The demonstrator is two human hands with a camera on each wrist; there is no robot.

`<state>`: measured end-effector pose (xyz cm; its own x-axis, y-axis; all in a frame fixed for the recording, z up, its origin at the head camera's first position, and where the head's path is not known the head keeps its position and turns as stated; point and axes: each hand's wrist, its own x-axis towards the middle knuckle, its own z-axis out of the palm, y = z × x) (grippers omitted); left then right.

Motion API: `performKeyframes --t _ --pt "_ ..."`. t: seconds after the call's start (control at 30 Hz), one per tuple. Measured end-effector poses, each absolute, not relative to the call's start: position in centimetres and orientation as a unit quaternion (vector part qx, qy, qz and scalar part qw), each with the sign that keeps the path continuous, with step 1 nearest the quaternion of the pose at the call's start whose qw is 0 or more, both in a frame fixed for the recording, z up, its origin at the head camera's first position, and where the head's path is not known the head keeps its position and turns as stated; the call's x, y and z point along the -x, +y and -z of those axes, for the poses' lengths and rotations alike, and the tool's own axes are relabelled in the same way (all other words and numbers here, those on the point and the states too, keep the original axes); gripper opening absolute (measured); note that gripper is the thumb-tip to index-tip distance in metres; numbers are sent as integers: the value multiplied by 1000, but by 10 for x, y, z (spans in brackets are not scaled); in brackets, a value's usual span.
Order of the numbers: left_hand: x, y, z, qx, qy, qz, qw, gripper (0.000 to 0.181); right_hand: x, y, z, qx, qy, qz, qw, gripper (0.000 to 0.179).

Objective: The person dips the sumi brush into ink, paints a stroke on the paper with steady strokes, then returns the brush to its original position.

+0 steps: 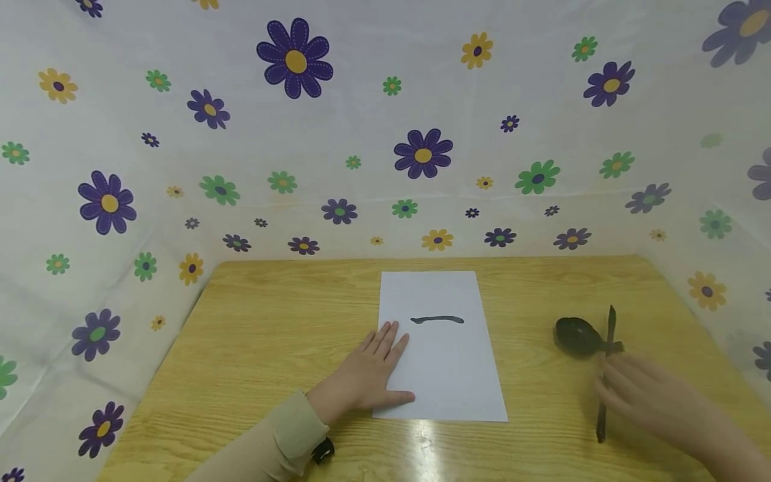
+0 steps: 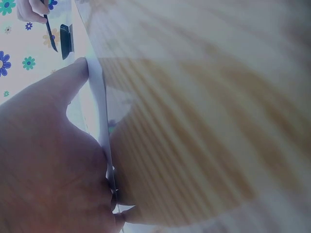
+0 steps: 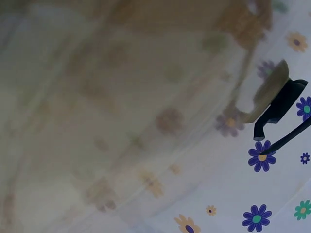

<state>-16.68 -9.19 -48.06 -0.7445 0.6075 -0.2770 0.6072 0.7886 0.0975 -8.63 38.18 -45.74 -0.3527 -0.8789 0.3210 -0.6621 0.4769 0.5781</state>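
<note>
My left hand (image 1: 367,375) rests with spread, straight fingers on the left side of a white sheet of paper (image 1: 452,375). One black, roughly level brush stroke (image 1: 438,319) marks the sheet's upper half. To the right, my right hand (image 1: 656,402), slightly blurred, grips a slim dark ink brush (image 1: 611,328). The brush overlaps the short handle of a small black ink dish (image 1: 575,336) in the head view. In the right wrist view the end of the brush (image 3: 289,137) shows beside the dish (image 3: 284,103); the right hand's fingers are out of that view.
The wood-grain table (image 1: 271,314) carries the sheet and the dish. White cloth with printed flowers (image 1: 361,120) stands round the back and both sides. A dark object (image 1: 323,450) shows by the left sleeve cuff (image 1: 301,428).
</note>
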Motion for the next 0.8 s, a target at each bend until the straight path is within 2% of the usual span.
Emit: performKeyframes --t 0.8 --pt "166 -91 478 -323 934 -6 151 104 89 374 466 -502 -807 151 273 57"
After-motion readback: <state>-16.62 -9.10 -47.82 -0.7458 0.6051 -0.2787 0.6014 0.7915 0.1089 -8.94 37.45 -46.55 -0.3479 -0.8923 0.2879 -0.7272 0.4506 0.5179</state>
